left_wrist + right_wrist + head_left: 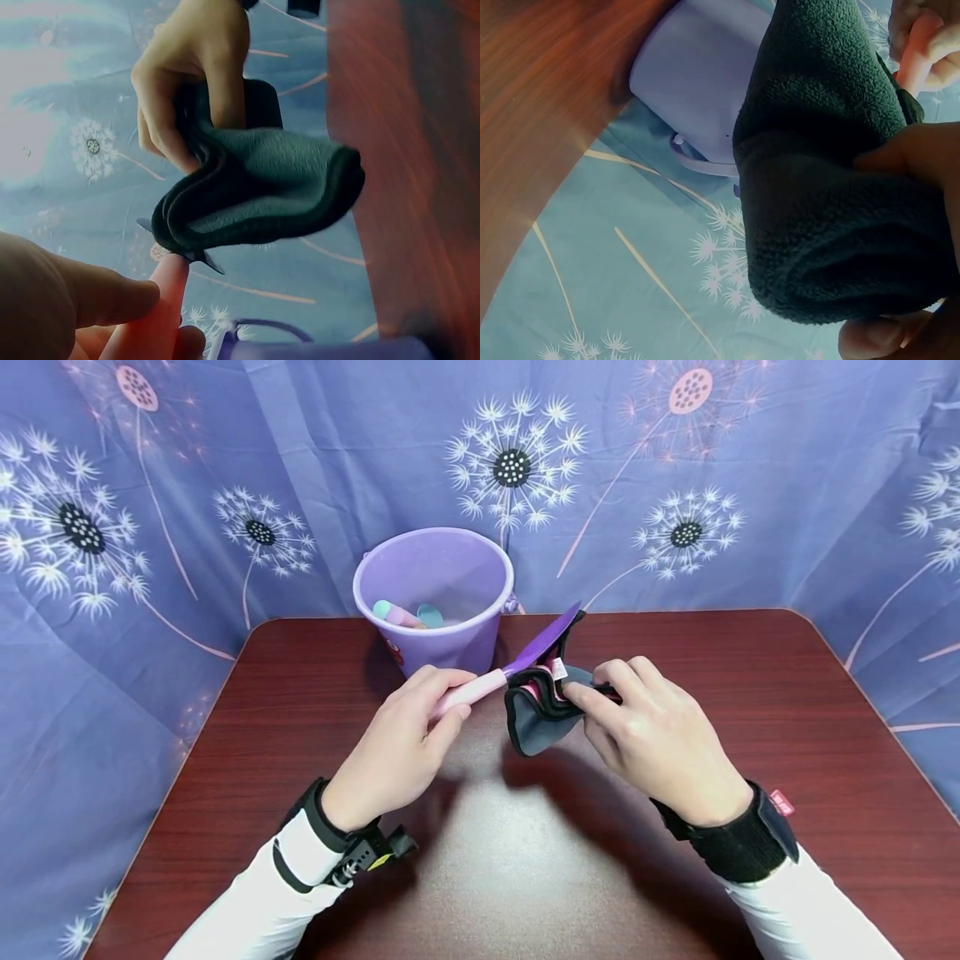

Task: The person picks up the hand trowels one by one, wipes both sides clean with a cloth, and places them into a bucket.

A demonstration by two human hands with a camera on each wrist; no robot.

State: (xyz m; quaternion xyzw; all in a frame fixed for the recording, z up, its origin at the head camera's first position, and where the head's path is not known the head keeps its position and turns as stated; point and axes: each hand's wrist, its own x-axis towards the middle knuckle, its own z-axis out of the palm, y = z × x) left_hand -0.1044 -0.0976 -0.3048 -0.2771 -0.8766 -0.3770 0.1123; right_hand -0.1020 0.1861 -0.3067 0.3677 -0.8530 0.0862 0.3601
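Note:
My left hand [408,739] grips the pink handle of a utensil with a flat purple blade [542,642], tilted up to the right. My right hand [654,731] pinches a folded grey cloth [543,737] with black edging, pink inner layers and a small white tag. The blade lies against the cloth's folds, and in the left wrist view the cloth [277,180] hides most of it. Both things are held above the table. In the right wrist view the fuzzy dark cloth [817,202] fills the middle, with the pink handle [919,56] beyond it.
A purple bucket [435,647] stands at the table's back edge, left of the cloth. Inside it lie a pink and mint piece [397,613] and a teal piece [430,615]. Behind the dark red table [300,710] hangs a blue dandelion-print curtain [360,460].

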